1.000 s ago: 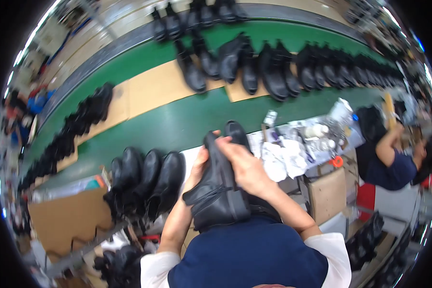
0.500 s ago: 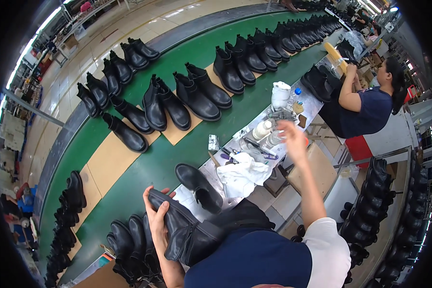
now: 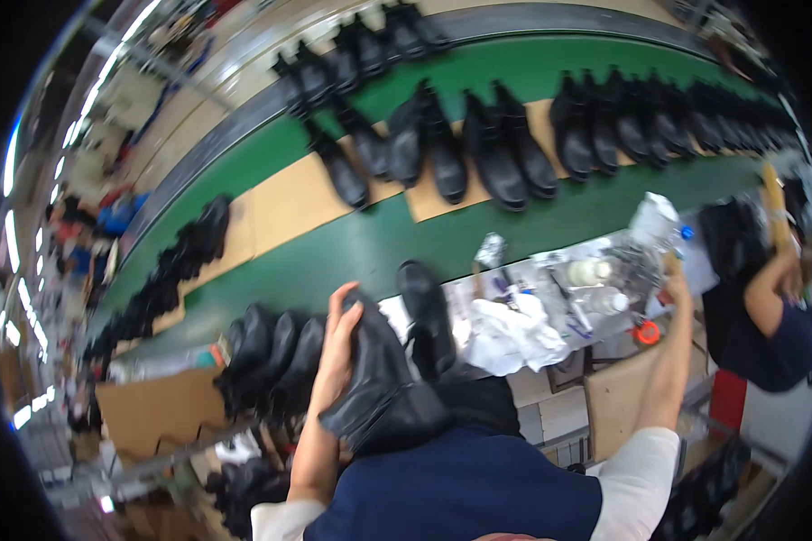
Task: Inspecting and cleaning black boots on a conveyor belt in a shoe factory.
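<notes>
We hold black boot (image 3: pixel 383 383) in left grip (image 3: pixel 338 334); right grip (image 3: pixel 678 282) near white bundle (image 3: pixel 655 218), width we cannot tell.

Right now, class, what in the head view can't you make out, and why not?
- Whether the right hand grips anything: head view, blurred and small.
- Underside of the black boot in the left hand: head view, hidden by the boot itself.
- Number of boots at the row's right end: head view, overlapping and blurred.
- Co-worker's head: head view, cut off at the dark lens rim.
</notes>
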`<state>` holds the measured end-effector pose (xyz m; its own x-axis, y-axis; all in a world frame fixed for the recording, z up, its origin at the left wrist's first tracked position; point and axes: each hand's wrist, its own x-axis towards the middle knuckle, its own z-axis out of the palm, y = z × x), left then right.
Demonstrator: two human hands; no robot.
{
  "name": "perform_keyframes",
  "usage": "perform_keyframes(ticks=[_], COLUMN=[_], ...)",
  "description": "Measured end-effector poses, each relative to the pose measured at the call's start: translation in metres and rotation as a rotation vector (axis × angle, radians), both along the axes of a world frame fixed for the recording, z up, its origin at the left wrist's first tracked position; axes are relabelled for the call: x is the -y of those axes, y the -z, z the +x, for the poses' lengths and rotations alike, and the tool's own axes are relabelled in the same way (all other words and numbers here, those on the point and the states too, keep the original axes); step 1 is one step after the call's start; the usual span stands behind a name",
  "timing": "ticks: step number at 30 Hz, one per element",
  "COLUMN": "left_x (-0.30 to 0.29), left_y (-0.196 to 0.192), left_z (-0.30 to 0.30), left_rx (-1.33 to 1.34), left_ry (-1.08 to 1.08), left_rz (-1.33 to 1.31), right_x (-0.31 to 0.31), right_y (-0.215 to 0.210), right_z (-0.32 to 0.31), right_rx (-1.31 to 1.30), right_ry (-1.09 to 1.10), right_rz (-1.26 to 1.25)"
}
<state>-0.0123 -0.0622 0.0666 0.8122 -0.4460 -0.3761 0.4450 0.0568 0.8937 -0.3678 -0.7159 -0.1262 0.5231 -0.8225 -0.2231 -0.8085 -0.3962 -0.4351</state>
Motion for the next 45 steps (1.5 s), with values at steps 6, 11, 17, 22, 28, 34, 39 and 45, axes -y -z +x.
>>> perform_keyframes(ticks=[6, 11, 17, 22, 28, 34, 39, 45], left_x=[-0.004, -0.010, -0.018, -0.045, -0.051, -0.066, -0.083, -0.065], left_y=[-0.006, -0.002, -0.012, 0.000, 0.000, 0.001, 0.003, 0.130], left_z=[-0.008, -0.008, -0.014, -0.016, -0.012, -0.010, 0.034, 0.059], left_rx=[-0.067, -0.019, 0.067, 0.043, 0.097, 0.071, 0.147, 0.480], left_ry=[-0.091, -0.081, -0.074, -0.152, -0.148, -0.179, -0.271, 0.015], left_rz=[-0.058, 0.003, -0.043, -0.004, -0.021, 0.016, 0.163, 0.781], right_x=[-0.234, -0.460, -0.524, -0.539, -0.552, -0.550, -0.508, -0.488], right_y=[-0.174, -0.222, -0.233, -0.225, -0.240, -0.221, -0.155, -0.043], right_z=[0.152, 0.225, 0.265, 0.227, 0.281, 0.246, 0.234, 0.263], right_rx=[0.382, 0.706, 0.573, 0.528, 0.590, 0.597, 0.697, 0.160], right_ry=[-0.020, -1.071, -1.094, -1.185, -1.158, -1.169, -0.553, -0.311], right_rz=[-0.241, 0.113, -0.173, 0.035, -0.068, 0.208, 0.618, 0.589])
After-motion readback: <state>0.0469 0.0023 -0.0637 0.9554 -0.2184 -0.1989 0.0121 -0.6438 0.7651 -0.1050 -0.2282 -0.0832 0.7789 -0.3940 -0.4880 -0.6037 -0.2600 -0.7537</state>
